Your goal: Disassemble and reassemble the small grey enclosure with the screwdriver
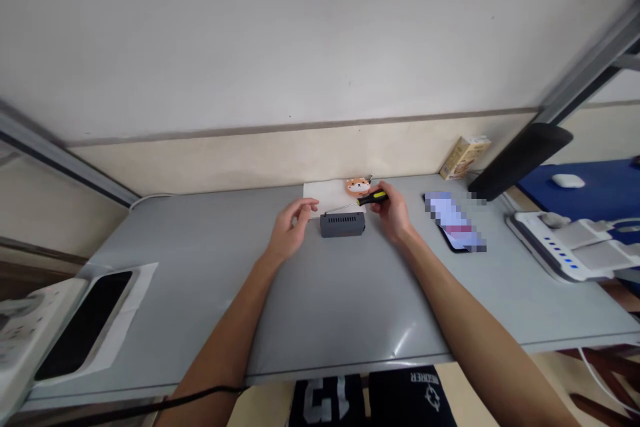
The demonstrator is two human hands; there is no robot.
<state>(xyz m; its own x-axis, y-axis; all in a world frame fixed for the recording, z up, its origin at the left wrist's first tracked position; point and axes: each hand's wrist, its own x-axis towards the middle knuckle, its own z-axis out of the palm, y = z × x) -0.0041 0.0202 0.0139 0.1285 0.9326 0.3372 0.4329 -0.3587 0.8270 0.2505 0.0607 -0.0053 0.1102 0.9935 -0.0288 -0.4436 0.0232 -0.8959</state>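
Observation:
My right hand (393,212) grips a black and yellow screwdriver (373,197) by its handle. The thin shaft points left, and its tip is at the top left corner of a dark grey vented box (343,225). Just left of that box is my left hand (291,227), fingers apart and holding nothing, with its fingertips near the screwdriver tip. Behind the box lies a white sheet (325,193), and on it is an orange and white animal-faced item (357,186).
To the right are a phone with a lit screen (453,221), a carton (465,157), a black cylinder (520,160) and a white power strip (560,247). At the left a dark phone (85,323) lies beside a white socket block (30,327) on the grey table (200,293).

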